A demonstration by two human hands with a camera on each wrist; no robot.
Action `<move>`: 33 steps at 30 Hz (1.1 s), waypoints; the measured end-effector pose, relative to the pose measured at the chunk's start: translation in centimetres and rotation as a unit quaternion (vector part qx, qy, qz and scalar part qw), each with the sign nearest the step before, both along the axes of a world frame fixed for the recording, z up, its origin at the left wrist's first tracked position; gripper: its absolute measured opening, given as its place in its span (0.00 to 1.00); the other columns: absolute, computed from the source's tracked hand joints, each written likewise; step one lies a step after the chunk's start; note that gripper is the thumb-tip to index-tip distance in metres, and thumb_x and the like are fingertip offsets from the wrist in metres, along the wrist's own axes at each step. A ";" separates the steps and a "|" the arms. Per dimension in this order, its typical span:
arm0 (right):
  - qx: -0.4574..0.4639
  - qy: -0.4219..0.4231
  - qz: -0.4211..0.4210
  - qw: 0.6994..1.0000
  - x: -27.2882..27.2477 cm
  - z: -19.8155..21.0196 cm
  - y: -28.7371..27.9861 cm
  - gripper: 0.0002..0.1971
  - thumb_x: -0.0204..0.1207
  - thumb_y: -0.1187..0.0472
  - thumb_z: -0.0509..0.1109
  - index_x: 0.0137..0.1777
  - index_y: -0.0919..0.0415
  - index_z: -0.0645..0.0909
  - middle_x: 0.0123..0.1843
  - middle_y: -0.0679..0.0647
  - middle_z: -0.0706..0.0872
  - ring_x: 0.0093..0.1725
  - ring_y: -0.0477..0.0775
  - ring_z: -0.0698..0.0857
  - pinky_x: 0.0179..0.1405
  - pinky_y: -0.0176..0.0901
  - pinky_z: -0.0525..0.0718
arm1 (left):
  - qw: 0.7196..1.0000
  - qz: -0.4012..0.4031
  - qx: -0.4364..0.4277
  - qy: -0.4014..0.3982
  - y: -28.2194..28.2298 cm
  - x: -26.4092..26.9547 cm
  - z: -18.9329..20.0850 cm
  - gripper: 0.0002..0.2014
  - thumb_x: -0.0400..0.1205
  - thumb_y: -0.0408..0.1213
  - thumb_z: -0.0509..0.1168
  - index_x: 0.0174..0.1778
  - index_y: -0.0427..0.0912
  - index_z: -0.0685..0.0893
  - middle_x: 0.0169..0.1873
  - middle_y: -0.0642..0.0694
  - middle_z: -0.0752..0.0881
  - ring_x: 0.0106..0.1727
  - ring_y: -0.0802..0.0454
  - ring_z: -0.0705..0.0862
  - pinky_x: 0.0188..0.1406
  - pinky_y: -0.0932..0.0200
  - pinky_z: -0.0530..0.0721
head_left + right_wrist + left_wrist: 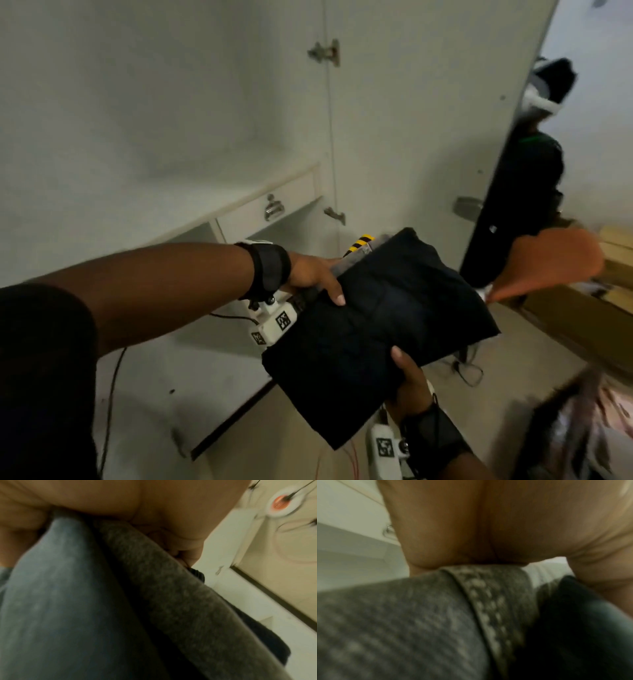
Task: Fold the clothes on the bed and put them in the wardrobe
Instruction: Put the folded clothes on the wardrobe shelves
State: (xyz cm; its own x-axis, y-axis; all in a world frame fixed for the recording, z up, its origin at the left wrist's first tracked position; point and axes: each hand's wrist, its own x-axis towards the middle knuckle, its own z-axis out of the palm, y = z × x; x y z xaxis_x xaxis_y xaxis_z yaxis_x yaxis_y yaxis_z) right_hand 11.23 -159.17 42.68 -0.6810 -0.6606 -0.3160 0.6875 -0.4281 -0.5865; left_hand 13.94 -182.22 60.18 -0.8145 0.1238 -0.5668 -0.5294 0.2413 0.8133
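Clothes [376, 329] are folded into one flat dark stack, carried in the air in front of the open wardrobe [164, 113], not yet on any shelf.

Left hand [313, 274] grips the far-left edge: thumb curled over the top, fingers out of sight underneath. Right hand [409, 380] clamps the near-right edge the same way, thumb on top. Opposite edges, so the stack stays flat and the folds don't spill open between the two grips.

Wrist views show at least two layers pinched together: a grey knit piece [402, 622] with a stitched hem, and a darker blue-black piece [56, 601] beside it. Gripping through all layers is likely why the thumbs press so far in from the edge.

Beyond the left grip: a drawer [270, 205] with a metal handle, with a shelf opening below it. The stack is tilted, its left end pointing toward that opening, so my guess is that's the target.

Right of the grip: wardrobe door [428, 120] swung open, with dark fabric [520, 198] and something orange [555, 260] past it, blurred.

Risk: the lower layers slide out when one hand lets go.
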 end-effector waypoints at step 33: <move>0.223 0.233 0.153 0.934 -28.1 14.0 -58.0 0.61 0.55 0.42 0.89 0.87 0.41 0.58 0.83 0.54 0.73 0.76 0.62 0.77 0.72 0.58 0.79 | 0.786 0.150 -0.595 0.082 -49.0 -13.8 3.1 0.34 0.88 0.51 0.57 0.92 0.59 0.55 0.90 0.48 0.60 0.83 0.44 0.73 0.80 0.50 0.75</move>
State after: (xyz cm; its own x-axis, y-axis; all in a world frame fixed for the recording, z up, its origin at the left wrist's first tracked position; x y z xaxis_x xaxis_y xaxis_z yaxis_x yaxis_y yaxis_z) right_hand -16.89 -217.21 56.68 -0.6143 -0.7199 -0.3229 0.3631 0.1054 -0.9258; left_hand 0.14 -231.18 63.23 -0.7798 -0.6257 -0.0214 -0.6195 0.7663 0.1702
